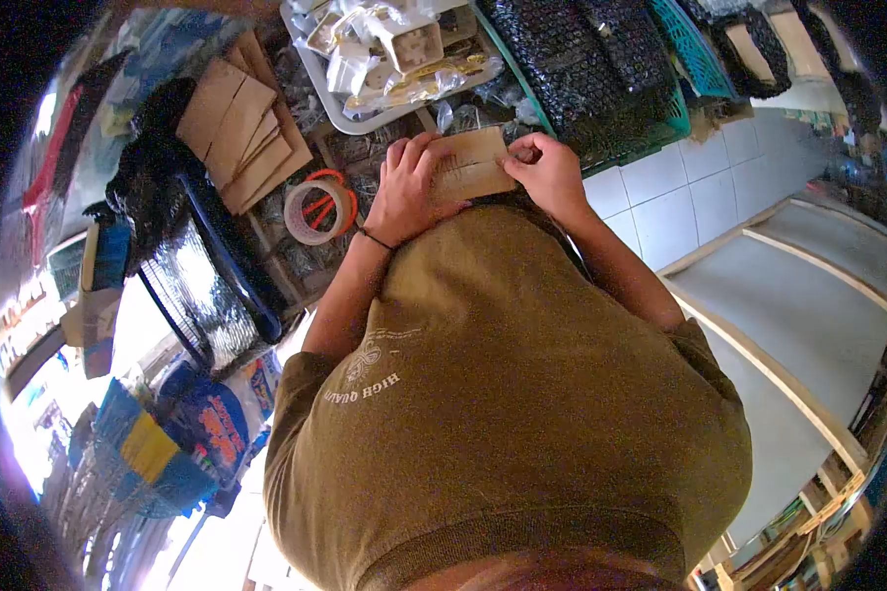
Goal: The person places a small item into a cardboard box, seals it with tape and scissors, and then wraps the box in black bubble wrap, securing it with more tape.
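at twelve o'clock, our left hand (409, 189) lies fingers apart on the cardboard (475, 165); our right hand (550, 177) pinches its three o'clock end.

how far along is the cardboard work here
Looks done: black bubble-wrapped bundles sit in a green crate. In hand: the left hand rests on a cardboard piece; the right hand pinches its other end. Probably left: the loose cardboard pieces lying nearby, though I can't tell how many are needed.
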A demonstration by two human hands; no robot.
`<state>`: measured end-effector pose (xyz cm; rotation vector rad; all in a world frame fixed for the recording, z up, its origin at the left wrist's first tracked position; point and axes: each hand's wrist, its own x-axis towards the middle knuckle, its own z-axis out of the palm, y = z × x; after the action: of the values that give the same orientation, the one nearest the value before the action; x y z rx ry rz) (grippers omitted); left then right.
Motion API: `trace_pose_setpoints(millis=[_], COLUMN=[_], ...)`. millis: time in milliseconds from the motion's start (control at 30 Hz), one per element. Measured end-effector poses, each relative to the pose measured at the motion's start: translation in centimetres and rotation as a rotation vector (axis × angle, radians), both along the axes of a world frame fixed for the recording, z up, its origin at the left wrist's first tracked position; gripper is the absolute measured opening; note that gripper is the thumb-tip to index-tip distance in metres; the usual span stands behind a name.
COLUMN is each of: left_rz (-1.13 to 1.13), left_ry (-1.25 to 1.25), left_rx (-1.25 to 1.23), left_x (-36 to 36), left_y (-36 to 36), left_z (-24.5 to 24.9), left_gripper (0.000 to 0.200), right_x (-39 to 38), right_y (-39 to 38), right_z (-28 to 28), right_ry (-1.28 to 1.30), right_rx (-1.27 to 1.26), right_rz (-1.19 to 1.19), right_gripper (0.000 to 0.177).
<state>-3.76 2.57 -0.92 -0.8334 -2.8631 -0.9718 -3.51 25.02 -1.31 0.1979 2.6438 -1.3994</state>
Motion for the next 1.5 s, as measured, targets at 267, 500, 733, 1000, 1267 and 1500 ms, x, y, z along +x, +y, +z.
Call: trace_pose_setpoints(millis=[267,500,733,1000,1267,1500], left_rz=[-0.013,-0.096,-0.156,-0.172,-0.151,-0.155], left_ry=[0.026,0.041,0.111,0.125,0.134,0.109], left_rx=[-0.011,-0.022,-0.105,-0.097,-0.117,-0.109], left_x=[0.0,-0.4,-0.7,-0.7,-0.6,-0.6], left_y=[0.2,0.3,0.0,0.3,0.0,0.3], left_z=[0.0,-0.5,-1.1,-0.5,-1.1,-0.6], left_gripper=[0.073,0.076,0.075,0.075,0.077,0.076], right_x=[0.1,1.0,1.8,1.9,1.6,1.7], right_y=[-0.3,-1.1,-1.7,-1.3,-1.1,-1.2], right_z=[-0.4,-0.9,-2.4,-2.1,-2.4,-2.4], right_ry=[-0.005,0.008,0.118,0.045,0.006,-0.02], right_rx=[-0.017,-0.089,-0.184,-0.413,-0.408,-0.438], right_rz=[-0.058,-0.185,-0.266,-0.303,-0.297,-0.308], right_gripper=[0.042,0.042,0.033,0.022,0.022,0.023])
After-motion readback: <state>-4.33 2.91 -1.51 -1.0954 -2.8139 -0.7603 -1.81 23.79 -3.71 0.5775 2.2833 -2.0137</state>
